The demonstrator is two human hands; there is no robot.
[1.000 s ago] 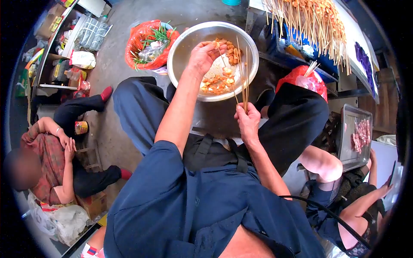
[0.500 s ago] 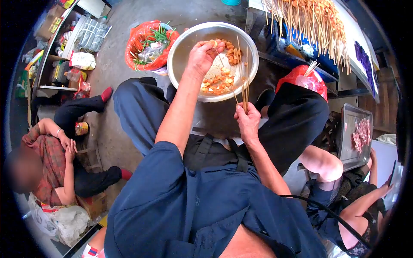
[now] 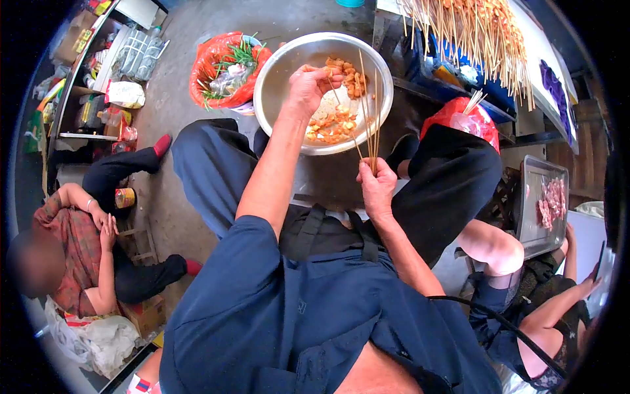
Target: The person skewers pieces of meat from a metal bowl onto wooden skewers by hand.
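My right hand (image 3: 377, 186) is closed round the lower ends of several thin bamboo skewers (image 3: 371, 125), which point up over a wide metal basin (image 3: 261, 98). One skewer leans left, apart from the others, and its upper end meets the fingers of my left hand (image 3: 307, 90). That hand is pinched over the basin at an orange-coated food piece, mostly hidden by the fingertips. Below them lie more orange-coated food pieces (image 3: 333, 125) on the basin's bottom. Another heap sits against the far side.
Left of the basin stands a red-bagged container (image 3: 209, 62) with green stalks. Loaded skewers (image 3: 482, 39) hang over a table edge at upper right. A red bag (image 3: 482, 125) holds sticks by my knee. A metal tray (image 3: 533, 240) carries pink meat. People sit at both sides.
My left hand has dipped slightly at the leaning skewer's tip, and the food piece between its fingers is now less visible. My right hand has stayed in place with the skewers.
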